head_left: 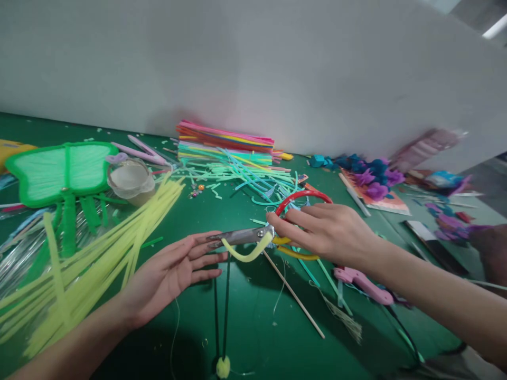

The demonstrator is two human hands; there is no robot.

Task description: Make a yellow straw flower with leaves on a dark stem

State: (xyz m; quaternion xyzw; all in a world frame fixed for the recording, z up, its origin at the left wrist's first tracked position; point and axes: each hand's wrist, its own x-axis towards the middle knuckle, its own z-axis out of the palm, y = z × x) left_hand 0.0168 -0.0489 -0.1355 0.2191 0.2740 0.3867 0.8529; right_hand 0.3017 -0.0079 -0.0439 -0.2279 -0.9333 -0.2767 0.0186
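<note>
My right hand (322, 229) grips a pair of scissors (241, 237) by their red and yellow handles, blades pointing left. A short curved yellow pipe cleaner (249, 256) hangs at the blades; one end lies by my right fingertips, the other near the blade tips. My left hand (174, 266) is palm up with fingers stretched out, its fingertips at the tips of the blades. Whether they press on the metal is hard to see. Below, two thin dark lines run down to a small fuzzy yellow ball (223, 367) near the bottom edge.
Yellow pipe cleaners (106, 253) lie left, beside a green butterfly-shaped piece (67, 174) and a cup (130, 179). Colored pipe cleaners (225, 145) are stacked by the wall. A wooden stick (295, 295), tassel (343, 316) and pink corded tool (364, 285) are on the green table (253, 327).
</note>
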